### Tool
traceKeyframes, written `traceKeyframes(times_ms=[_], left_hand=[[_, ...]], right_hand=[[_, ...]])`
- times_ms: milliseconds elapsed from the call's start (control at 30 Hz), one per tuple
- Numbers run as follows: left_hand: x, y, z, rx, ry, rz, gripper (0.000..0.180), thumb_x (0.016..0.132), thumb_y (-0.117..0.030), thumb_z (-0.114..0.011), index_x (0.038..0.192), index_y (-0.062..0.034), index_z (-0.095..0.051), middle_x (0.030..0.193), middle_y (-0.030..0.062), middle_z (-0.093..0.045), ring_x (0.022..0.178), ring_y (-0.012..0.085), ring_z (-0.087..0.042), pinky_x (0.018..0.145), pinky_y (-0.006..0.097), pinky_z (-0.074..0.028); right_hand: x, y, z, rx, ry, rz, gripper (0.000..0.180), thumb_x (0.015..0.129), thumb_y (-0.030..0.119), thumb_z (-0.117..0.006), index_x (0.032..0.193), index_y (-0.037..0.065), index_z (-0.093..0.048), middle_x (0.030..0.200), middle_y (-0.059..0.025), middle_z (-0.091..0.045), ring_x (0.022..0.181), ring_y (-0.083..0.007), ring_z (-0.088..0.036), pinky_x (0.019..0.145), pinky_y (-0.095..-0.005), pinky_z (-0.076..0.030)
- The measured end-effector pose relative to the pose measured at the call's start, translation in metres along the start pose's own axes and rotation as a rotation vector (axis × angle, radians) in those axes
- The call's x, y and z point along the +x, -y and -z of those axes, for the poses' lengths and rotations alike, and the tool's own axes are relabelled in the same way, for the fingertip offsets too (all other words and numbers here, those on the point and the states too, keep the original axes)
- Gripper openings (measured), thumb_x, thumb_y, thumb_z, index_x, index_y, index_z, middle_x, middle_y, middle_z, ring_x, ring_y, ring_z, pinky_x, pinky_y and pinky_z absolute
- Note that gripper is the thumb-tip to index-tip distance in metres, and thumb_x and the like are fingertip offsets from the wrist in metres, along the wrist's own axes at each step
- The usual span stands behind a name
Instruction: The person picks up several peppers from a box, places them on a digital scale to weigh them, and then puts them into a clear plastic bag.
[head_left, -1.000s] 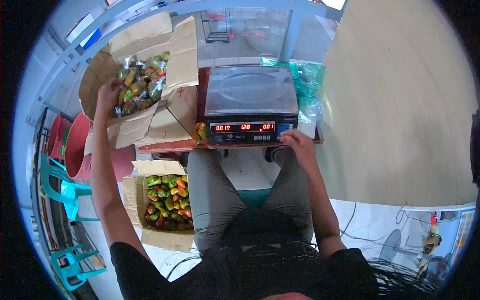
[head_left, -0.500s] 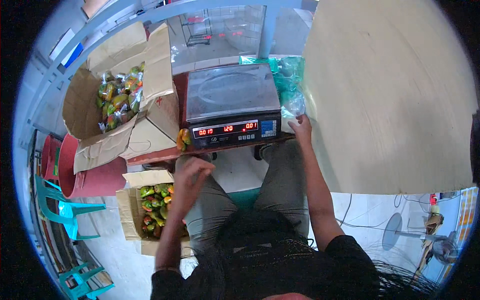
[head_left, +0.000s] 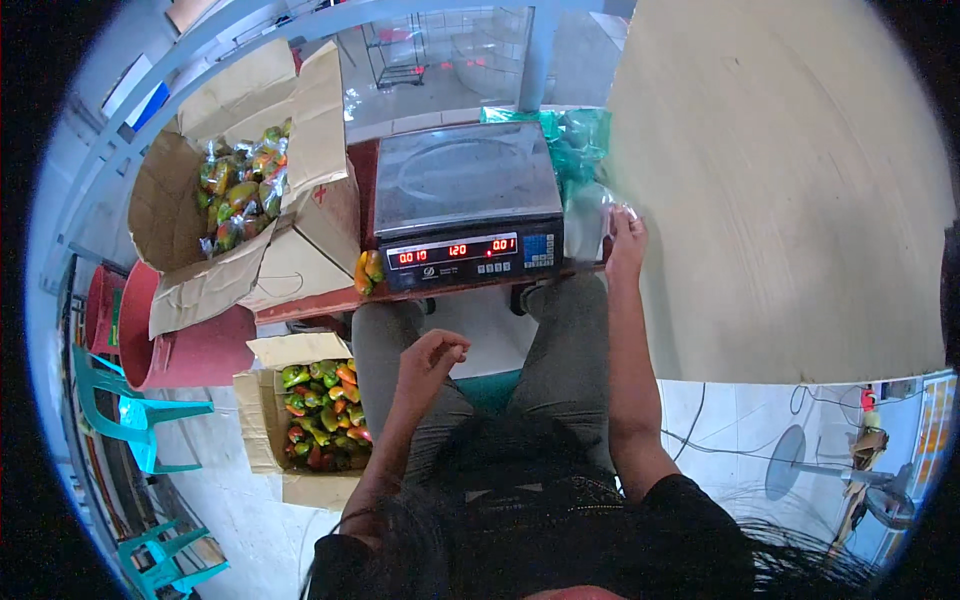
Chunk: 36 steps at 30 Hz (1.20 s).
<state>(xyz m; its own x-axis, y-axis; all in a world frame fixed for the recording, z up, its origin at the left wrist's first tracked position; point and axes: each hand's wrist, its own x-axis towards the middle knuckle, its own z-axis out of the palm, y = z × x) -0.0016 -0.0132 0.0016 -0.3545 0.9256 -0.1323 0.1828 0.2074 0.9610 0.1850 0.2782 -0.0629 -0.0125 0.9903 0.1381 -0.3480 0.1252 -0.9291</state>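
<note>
- A seated person works at a digital weighing scale (head_left: 466, 205), its steel platter bare and its red display lit toward the worker, placed where both arms can reach it from the lap.
- The right hand (head_left: 626, 243) stretches to the scale's right edge and touches a clear plastic bag (head_left: 588, 215) from the heap of green-tinted bags (head_left: 570, 140) stacked just beside the platter; the fingers look closed lightly on the film, though whether it is truly pinched cannot be told at this size.
- The left hand (head_left: 432, 358) hangs above the left knee, fingers curled loosely inward and holding nothing that shows.
- One orange-and-green pepper (head_left: 368, 271) lies on the reddish table edge (head_left: 310, 302), touching the scale's front left corner.
- A large open cardboard box (head_left: 305, 215) of bagged peppers stands to the left of the scale, its flaps splayed outward toward the worker's left arm.
- A smaller cardboard box (head_left: 262, 425) of loose red, green and orange peppers sits on the floor by the left leg, low and within easy reach.
- Red tubs (head_left: 190, 350) and turquoise plastic chairs (head_left: 130, 410) crowd the far left; a pale board (head_left: 780, 180) fills the right, with cables and a floor fan (head_left: 800, 465) beyond it.
</note>
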Motion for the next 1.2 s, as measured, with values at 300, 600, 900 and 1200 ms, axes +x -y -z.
traceKeyframes(times_ms=[300,600,900,1200], left_hand=[[0.014,0.017,-0.019,-0.247,0.12,0.039,0.017,0.085,-0.014,-0.051,0.091,0.0006,-0.056,0.086,0.0062,-0.058,0.078,0.0127,-0.057,0.072,0.027,-0.047],[0.085,-0.014,-0.037,-0.076,0.112,-0.232,0.017,0.085,-0.015,-0.051,0.093,-0.0001,-0.056,0.082,0.0069,-0.057,0.074,0.0112,-0.055,0.067,0.024,-0.044],[0.2,-0.086,-0.133,0.06,-0.099,-0.601,0.028,0.076,-0.007,-0.059,0.104,-0.0028,-0.053,0.093,0.0109,-0.057,0.077,0.0203,-0.057,0.068,0.028,-0.046],[0.238,-0.073,-0.147,-0.081,0.073,-0.495,0.007,0.079,-0.008,-0.057,0.079,-0.0004,-0.056,0.064,0.006,-0.057,0.056,0.0121,-0.056,0.052,0.025,-0.046]], right_hand=[[0.033,0.008,0.002,0.096,0.051,-0.046,0.01,0.082,0.014,-0.058,0.085,0.004,-0.058,0.08,-0.0047,-0.061,0.075,-0.0133,-0.058,0.071,-0.0259,-0.045],[0.056,0.034,-0.017,-0.195,0.103,0.079,0.016,0.083,0.02,-0.058,0.08,0.004,-0.059,0.074,-0.0005,-0.059,0.068,-0.0078,-0.053,0.063,-0.0198,-0.04],[0.038,0.043,-0.032,-0.397,0.142,0.346,0.018,0.077,0.017,-0.064,0.068,0.003,-0.055,0.06,0.0028,-0.049,0.053,-0.004,-0.04,0.047,-0.0224,-0.031],[0.038,0.054,-0.019,-0.318,0.152,0.217,0.028,0.088,0.023,-0.048,0.067,0.005,-0.053,0.058,0.0053,-0.042,0.054,-0.0036,-0.036,0.048,-0.021,-0.03]])
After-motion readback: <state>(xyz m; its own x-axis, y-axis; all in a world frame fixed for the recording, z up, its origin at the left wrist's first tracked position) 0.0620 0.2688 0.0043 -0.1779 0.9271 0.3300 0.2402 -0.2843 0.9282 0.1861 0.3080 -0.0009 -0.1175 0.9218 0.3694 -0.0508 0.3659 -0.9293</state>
